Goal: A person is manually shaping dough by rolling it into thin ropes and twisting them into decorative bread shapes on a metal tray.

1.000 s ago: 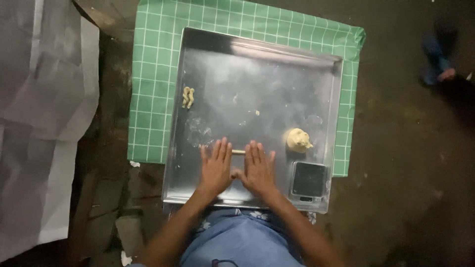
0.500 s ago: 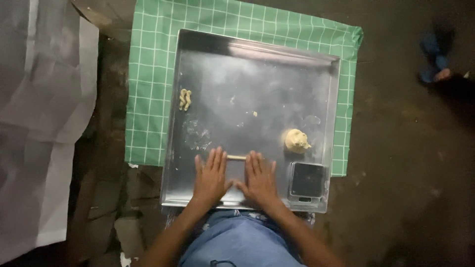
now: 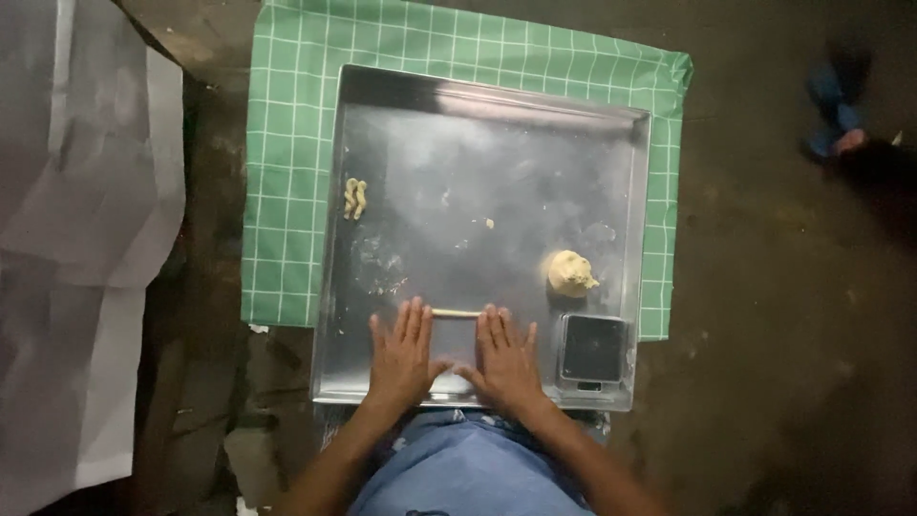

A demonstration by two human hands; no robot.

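My left hand and my right hand lie flat, fingers spread, on the near part of a large metal tray. A thin rope of pale dough stretches between and under the fingertips of both hands. A lump of dough sits to the right of my right hand. At the tray's left side lie two small twisted dough pieces.
A small black digital scale stands in the tray's near right corner. The tray rests on a green checked sheet. White crumpled paper covers the left. A person's foot in a blue sandal is at the far right.
Both hands have slid toward me along the tray and spread slightly apart; the dough rope between the fingertips looks longer and thinner.
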